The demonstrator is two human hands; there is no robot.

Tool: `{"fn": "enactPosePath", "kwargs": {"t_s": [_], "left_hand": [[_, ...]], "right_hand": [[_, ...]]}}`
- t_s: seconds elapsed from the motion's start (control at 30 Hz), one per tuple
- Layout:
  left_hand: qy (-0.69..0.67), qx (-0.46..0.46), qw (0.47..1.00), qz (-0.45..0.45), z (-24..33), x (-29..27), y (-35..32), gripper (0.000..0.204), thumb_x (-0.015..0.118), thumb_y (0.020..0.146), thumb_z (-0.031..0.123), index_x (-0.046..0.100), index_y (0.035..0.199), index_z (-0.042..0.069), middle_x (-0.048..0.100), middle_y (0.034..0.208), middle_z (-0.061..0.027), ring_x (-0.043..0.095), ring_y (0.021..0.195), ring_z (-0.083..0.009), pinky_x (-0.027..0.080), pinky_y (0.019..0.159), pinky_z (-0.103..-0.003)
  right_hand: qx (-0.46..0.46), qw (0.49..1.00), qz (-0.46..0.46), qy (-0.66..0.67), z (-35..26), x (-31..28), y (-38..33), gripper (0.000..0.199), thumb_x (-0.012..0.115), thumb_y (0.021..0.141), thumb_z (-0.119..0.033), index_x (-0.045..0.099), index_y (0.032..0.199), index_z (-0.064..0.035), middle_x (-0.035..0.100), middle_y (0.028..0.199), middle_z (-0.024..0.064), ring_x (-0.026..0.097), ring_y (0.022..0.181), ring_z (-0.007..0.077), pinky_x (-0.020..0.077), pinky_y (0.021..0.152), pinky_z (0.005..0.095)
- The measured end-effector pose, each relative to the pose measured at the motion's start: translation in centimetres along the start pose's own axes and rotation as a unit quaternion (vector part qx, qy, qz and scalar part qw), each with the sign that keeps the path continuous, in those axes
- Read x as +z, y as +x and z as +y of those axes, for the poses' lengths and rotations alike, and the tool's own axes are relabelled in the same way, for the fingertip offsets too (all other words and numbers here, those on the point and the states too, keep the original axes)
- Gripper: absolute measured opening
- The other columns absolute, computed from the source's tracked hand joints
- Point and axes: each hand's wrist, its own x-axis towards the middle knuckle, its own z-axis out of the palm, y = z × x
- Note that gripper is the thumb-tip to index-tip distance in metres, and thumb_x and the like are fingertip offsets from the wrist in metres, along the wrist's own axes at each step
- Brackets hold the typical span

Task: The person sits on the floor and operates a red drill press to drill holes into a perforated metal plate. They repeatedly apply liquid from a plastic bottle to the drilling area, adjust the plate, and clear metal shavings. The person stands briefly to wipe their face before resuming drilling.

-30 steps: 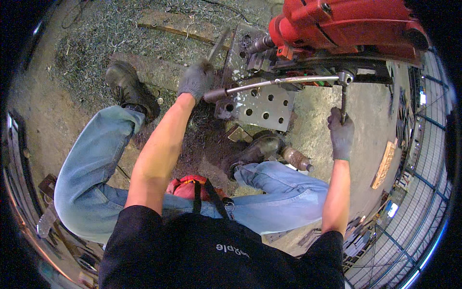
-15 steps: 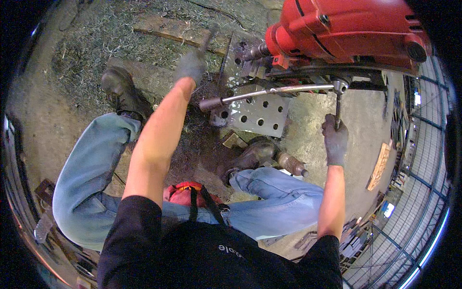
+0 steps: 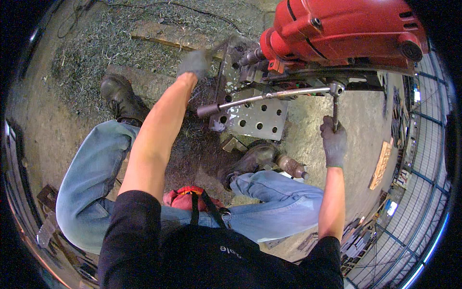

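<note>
A big red drilling machine stands over a grey steel plate with several drilled holes. My right hand, in a grey glove, grips the lower spoke of the machine's feed handle; another chrome spoke with a dark knob runs left across the plate. My left hand, also gloved and blurred, reaches forward to the upright edge of the plate near the drill chuck; what it grips is unclear.
Metal shavings cover the ground around a wooden plank. My two boots rest on the ground beside the plate, and a brown bottle-like object lies by the right one. A metal fence runs along the right.
My left hand has risen from the knob end of the chrome spoke up toward the plate's top edge. The view has shifted closer to the machine; the right hand stays on the handle.
</note>
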Motion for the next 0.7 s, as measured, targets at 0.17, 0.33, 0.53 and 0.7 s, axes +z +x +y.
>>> {"fn": "enactPosePath", "kwargs": {"t_s": [0.17,0.33,0.53,0.7], "left_hand": [[0.016,-0.117,0.99,0.08,-3.5,-4.8,1.0,0.041,0.053,0.09,0.038,0.063,0.119,0.011,0.065,0.118,-0.0225,0.062,0.111,-0.0419,0.05,0.093,-0.05],[0.037,-0.105,0.991,0.069,-5.7,-6.5,-7.7,0.041,0.053,0.091,0.041,0.062,0.114,0.008,0.067,0.109,-0.0237,0.064,0.104,-0.0416,0.051,0.087,-0.053],[0.141,-0.008,0.987,0.072,-4.5,-3.8,-15.1,0.036,0.065,0.086,0.039,0.058,0.11,0.013,0.065,0.099,-0.0206,0.067,0.089,-0.0418,0.054,0.075,-0.052],[0.19,0.009,0.981,0.021,-2.9,-0.7,-18.0,0.035,0.068,0.085,0.033,0.059,0.114,0.014,0.064,0.101,-0.017,0.068,0.088,-0.0413,0.055,0.072,-0.051]], "right_hand": [[-0.023,1.0,-0.018,-0.007,1.2,0.8,1.1,0.036,0.065,0.094,-0.035,0.069,0.099,-0.0006,0.061,0.072,-0.0005,0.051,0.061,0.0083,0.0412,0.056,0.0267],[0.005,1.0,-0.015,-0.017,0.5,-0.4,0.4,0.039,0.066,0.093,-0.04,0.069,0.095,-0.0013,0.061,0.071,-0.0001,0.052,0.061,0.009,0.0428,0.057,0.0273],[-0.03,0.997,-0.019,-0.063,-0.6,-0.4,0.1,0.043,0.057,0.095,-0.044,0.069,0.102,-0.0043,0.068,0.084,0.0234,0.067,0.079,0.0397,0.0502,0.069,0.0444],[-0.022,0.995,-0.014,-0.092,-0.1,-0.9,-0.1,0.042,0.058,0.094,-0.045,0.07,0.103,-0.0064,0.068,0.088,0.025,0.067,0.083,0.042,0.0504,0.07,0.0448]]}}
